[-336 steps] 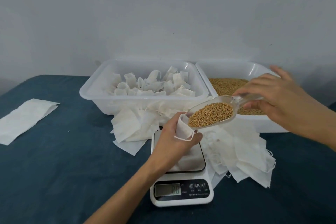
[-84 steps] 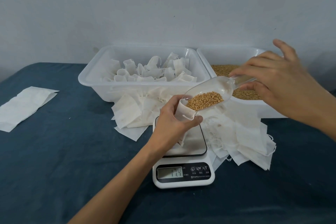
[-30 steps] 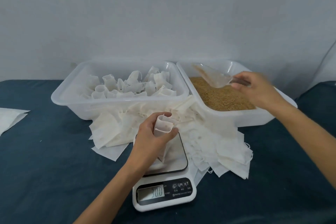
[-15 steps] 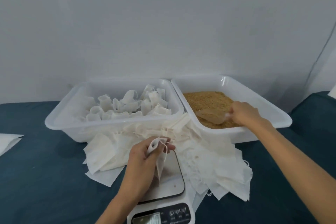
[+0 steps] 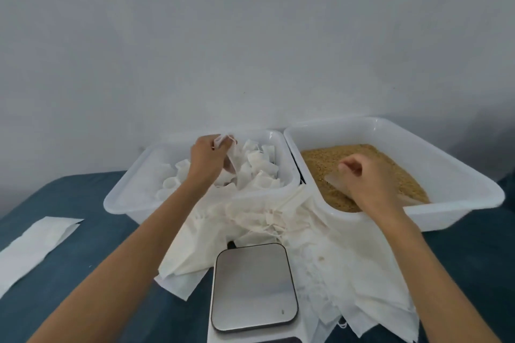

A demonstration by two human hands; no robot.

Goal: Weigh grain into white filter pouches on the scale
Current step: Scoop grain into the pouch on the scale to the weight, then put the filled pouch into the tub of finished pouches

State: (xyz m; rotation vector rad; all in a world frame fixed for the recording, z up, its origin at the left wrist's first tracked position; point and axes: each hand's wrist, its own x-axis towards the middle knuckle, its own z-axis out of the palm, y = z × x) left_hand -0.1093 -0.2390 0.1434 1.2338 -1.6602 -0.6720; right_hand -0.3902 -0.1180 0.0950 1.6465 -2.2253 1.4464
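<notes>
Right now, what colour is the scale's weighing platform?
Silvery grey metal with a dark rim, on the scale; the head view shows it bare.

1. Wall (image 5: 250,36): plain, pale grey-white, unmarked apart from a few faint specks. It fills the upper half of the view, from 9 o'clock across to 3 o'clock.
2. Bench (image 5: 69,273): covered in a dark blue-teal cloth; its far edge meets the wall at 9 o'clock.
3. Light: soft and even, with a dim shadow on the wall at 3 o'clock.
4. Paper sheet (image 5: 33,248): white, lying flat on the cloth at 8 o'clock.
</notes>
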